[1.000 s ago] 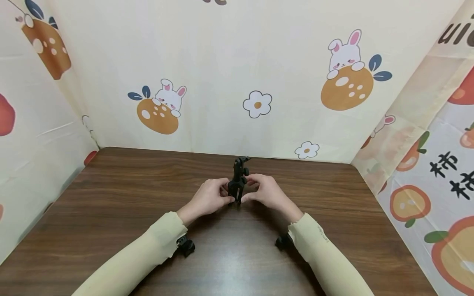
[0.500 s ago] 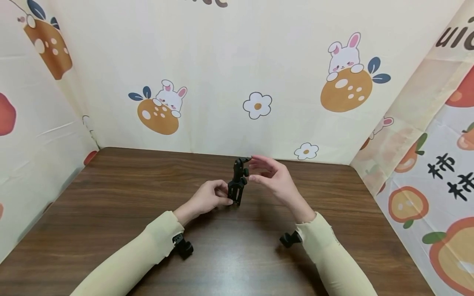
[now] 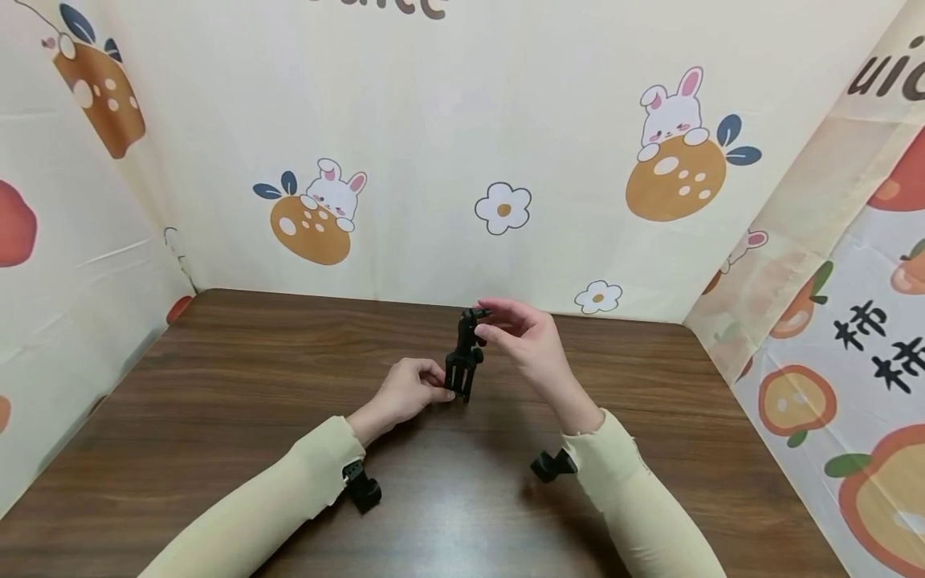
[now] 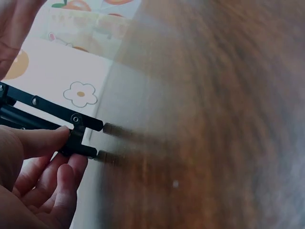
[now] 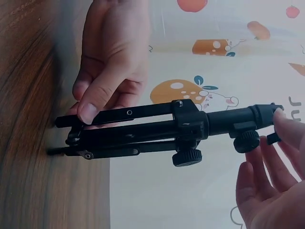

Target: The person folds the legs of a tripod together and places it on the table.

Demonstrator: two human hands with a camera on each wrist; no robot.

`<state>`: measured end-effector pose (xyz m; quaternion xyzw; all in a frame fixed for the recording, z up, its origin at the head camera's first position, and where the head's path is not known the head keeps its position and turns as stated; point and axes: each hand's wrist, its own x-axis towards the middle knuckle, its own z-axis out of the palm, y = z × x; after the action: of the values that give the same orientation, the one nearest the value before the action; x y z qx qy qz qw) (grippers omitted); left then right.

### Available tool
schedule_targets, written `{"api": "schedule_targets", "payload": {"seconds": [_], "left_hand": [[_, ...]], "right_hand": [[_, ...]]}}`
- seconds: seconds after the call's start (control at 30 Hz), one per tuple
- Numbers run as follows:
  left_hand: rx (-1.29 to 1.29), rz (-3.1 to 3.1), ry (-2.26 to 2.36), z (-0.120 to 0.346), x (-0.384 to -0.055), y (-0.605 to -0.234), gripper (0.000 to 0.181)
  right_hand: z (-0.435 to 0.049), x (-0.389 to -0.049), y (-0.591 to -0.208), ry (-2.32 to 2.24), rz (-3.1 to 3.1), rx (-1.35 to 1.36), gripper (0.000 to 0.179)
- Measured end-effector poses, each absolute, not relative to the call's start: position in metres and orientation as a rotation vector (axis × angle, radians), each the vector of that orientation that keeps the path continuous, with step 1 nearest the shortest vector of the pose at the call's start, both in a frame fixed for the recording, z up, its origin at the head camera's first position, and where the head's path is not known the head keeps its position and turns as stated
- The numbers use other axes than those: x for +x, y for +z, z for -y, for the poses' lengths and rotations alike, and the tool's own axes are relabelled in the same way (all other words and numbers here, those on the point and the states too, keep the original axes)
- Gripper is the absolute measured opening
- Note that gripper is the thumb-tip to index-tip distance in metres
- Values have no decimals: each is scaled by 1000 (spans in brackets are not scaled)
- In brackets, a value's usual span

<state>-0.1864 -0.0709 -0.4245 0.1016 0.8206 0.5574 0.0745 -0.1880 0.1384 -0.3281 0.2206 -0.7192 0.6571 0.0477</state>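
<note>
A small black tripod (image 3: 460, 365) stands upright on the brown table with its legs folded close together. My left hand (image 3: 403, 391) pinches one leg near the foot, thumb in front, as the left wrist view also shows. At the top, my right hand (image 3: 533, 343) holds the tripod's head (image 5: 267, 113) between thumb and curled fingers. Two round knobs stick out from its side, a lower knob (image 5: 187, 157) by the leg collar and an upper knob (image 5: 247, 141) near the head. The feet (image 4: 97, 126) are just at the tabletop.
The wood-grain table (image 3: 253, 385) meets a printed cloth backdrop (image 3: 433, 144) at its far edge. More printed cloth hangs at both sides. Each wrist carries a black camera, the left camera (image 3: 364, 487) and the right camera (image 3: 552, 466).
My right hand has risen from beside the tripod's legs to its head and now holds it there. My left hand stays at the lower leg, and the tripod remains in nearly the same spot.
</note>
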Motion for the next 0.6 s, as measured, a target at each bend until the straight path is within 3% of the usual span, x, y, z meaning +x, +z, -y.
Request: {"api": "schedule_targets", "payload": {"seconds": [0.27,0.6], "left_hand": [[287,-2509,1688,74,-184,-426,16],[356,-2582,1675,91,-180,-417,12]], "right_hand": [[-143,-187,-330,1975,2178,627,26],[-163,-184,-336,2018,2116,612,28]]}}
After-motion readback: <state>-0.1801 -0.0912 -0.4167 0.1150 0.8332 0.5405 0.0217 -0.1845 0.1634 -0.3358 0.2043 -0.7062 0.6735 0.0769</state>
